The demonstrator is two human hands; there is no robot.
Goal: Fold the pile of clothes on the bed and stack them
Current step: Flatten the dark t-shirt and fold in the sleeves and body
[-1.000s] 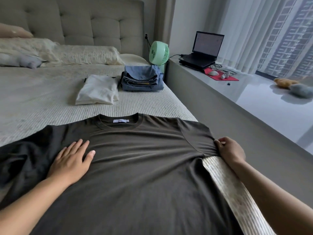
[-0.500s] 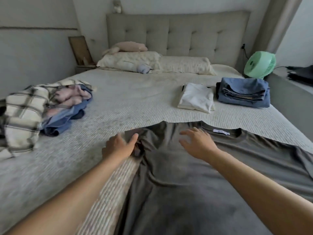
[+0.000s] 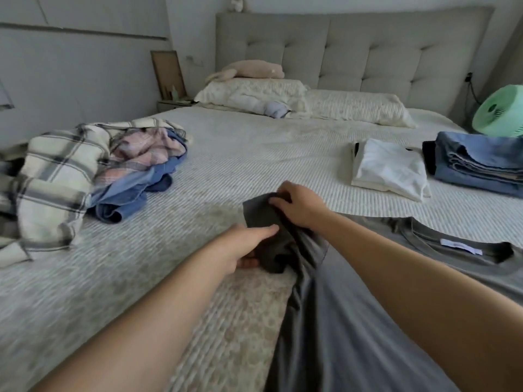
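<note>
A dark grey T-shirt point(image 3: 353, 321) lies spread on the bed point(image 3: 240, 154), filling the lower right of the frame, its neck opening and white label toward the right edge. Both forearms reach in from the bottom of the frame to the shirt's sleeve point(image 3: 261, 212), which sits bunched just below the middle of the picture. The left hand point(image 3: 243, 246) grips the nearer, lower part of the sleeve, thumb stretched along the top of the cloth and fingers tucked beneath it. The right hand point(image 3: 301, 205) crosses over the shirt and pinches the sleeve's far edge with curled fingers, lifting a fold of it off the bedspread.

At the left edge of the frame, on the bed, sits the unfolded pile of clothes point(image 3: 85, 176): a cream plaid piece on top, with pink checked and blue cloth spilling out toward the middle. At the right, beyond the shirt, a folded white garment point(image 3: 392, 168) lies flat, and just beside it at the right edge is a stack of folded jeans point(image 3: 481, 162). A green fan point(image 3: 502, 111) stands behind the jeans at the upper right. Farther back, pillows point(image 3: 305, 100) lie against the padded headboard point(image 3: 353, 49), with a soft toy point(image 3: 252, 69) resting on the left pillow.
</note>
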